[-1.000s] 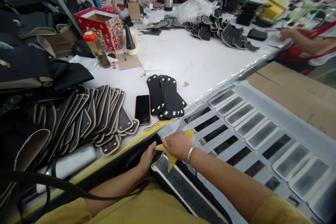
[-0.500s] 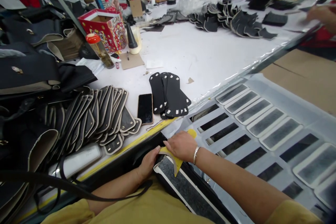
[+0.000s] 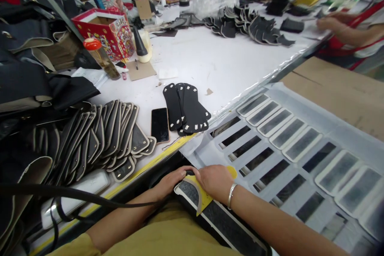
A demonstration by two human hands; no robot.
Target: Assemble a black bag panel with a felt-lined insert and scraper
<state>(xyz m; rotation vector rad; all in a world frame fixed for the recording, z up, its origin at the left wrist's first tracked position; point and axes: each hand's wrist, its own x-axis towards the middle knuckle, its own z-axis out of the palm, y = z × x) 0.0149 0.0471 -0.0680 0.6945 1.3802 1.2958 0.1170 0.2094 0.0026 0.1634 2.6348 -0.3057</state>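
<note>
we're smoothing the cream-edged strap piece (image 3: 222, 222) below the table (image 3: 216, 64) edge, left hand (image 3: 172, 178) clasping its end, right hand (image 3: 214, 182) pressing the yellow scraper (image 3: 202, 204) down; next likely needs one firm, even stroke.

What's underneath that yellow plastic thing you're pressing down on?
The yellow scraper, under the right hand, lies on a dark grey panel with a pale edge. The hand and scraper cover the part of the panel beneath them.
</note>
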